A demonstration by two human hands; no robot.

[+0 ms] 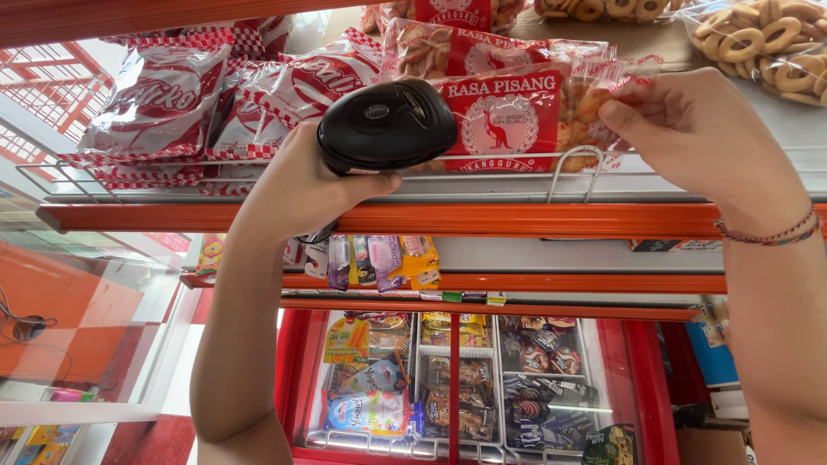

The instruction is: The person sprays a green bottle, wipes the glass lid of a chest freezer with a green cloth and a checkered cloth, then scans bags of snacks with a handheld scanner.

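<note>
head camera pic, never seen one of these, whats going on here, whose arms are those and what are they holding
This one picture comes from a camera worn on a person's head, so the two bare arms reaching up are that person's own. There is no machine, only the hands.

The left hand grips a black handheld scanner, its head turned toward the shelf. The right hand, with a braided bracelet at the wrist, pinches the edge of a clear snack bag with a red label.

That bag lies on a shelf with an orange front edge, beside red and white snack bags and bags of ring-shaped biscuits. Lower down hang small packets, and below them stands a red chest freezer with wrapped ice creams under glass.
</note>
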